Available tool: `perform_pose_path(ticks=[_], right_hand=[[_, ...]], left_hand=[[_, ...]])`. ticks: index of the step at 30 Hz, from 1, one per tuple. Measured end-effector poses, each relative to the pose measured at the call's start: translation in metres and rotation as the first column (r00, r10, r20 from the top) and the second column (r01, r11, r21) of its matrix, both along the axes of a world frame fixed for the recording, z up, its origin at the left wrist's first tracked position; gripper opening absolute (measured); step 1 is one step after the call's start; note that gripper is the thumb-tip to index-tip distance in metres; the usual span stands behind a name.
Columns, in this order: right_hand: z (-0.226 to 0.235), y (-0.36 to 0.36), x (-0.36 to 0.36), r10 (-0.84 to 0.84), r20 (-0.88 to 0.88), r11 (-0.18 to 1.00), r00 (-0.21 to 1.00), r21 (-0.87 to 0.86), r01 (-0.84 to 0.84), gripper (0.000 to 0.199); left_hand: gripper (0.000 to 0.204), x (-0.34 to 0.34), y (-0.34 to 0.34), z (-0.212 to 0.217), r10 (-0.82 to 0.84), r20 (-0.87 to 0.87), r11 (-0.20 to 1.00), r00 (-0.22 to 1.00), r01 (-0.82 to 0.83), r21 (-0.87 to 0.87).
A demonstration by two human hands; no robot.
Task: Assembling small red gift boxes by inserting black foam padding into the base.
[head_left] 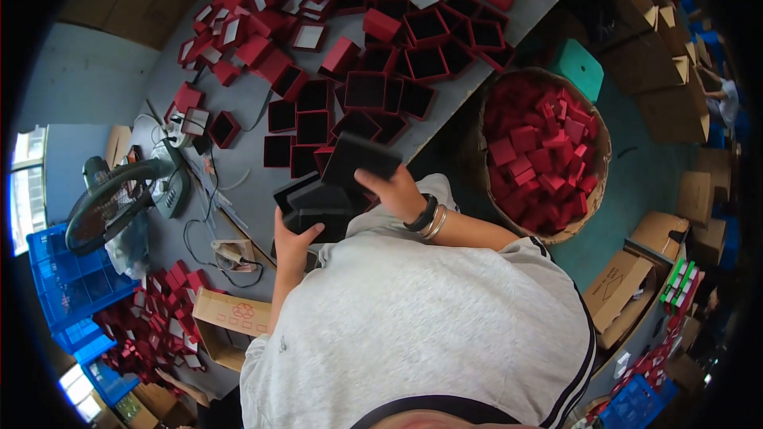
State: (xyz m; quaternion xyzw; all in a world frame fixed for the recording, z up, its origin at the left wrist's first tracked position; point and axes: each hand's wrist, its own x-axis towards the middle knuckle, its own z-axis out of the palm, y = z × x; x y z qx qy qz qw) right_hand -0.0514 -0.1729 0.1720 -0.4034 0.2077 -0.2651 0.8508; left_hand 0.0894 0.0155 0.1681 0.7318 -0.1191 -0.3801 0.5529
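My right hand (397, 192) grips a flat black rectangular pad (359, 160), its thumb lying across the top face. Just below and to the left, my left hand (294, 242) is closed on several black box-like pieces (311, 205) bunched together at the table's near edge. What kind of pieces they are is hard to make out. Right beyond both hands, open red boxes with black interiors (315, 128) stand grouped on the grey table (248, 143).
Red lids and boxes (254, 52) are heaped toward the far left. A round bin (608, 151) of small red boxes stands at right, with a teal stool (578, 70) behind it. At left are a fan (111, 195), a glue gun (233, 253), cables and an open carton (230, 311).
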Motion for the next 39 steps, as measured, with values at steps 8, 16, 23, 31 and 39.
perform_pose_path(ticks=[8, 16, 23, 31, 39], right_hand=[[-0.037, 0.062, 0.002, 0.243, -0.237, 0.849, 0.941, -0.418, -0.324, 0.056], [-0.088, 0.070, -0.111, 0.374, -0.131, 0.917, 0.918, -0.095, -0.387, 0.056], [-0.365, 0.248, -0.407, -0.337, -0.941, 0.453, 0.031, -0.134, 0.881, 0.031], [-0.364, 0.297, -0.496, -0.067, -0.997, 0.202, -0.050, -0.062, 0.977, 0.056], [-0.379, 0.206, -0.495, 0.009, -0.874, 0.945, -0.486, -0.152, 0.291, 0.098]], left_hand=[[0.068, 0.011, 0.036, -0.009, -0.235, -0.320, 0.912, 0.918, 0.094, -0.400], [0.073, 0.019, 0.070, -0.030, -0.274, -0.356, 0.947, 0.893, 0.187, -0.260], [0.072, 0.031, 0.089, -0.047, -0.347, -0.364, 0.934, 0.865, 0.284, -0.215], [0.065, 0.024, 0.076, -0.071, -0.301, -0.427, 0.954, 0.853, 0.279, -0.113], [0.078, -0.023, -0.017, -0.084, -0.432, -0.303, 0.889, 0.849, 0.458, 0.017]])
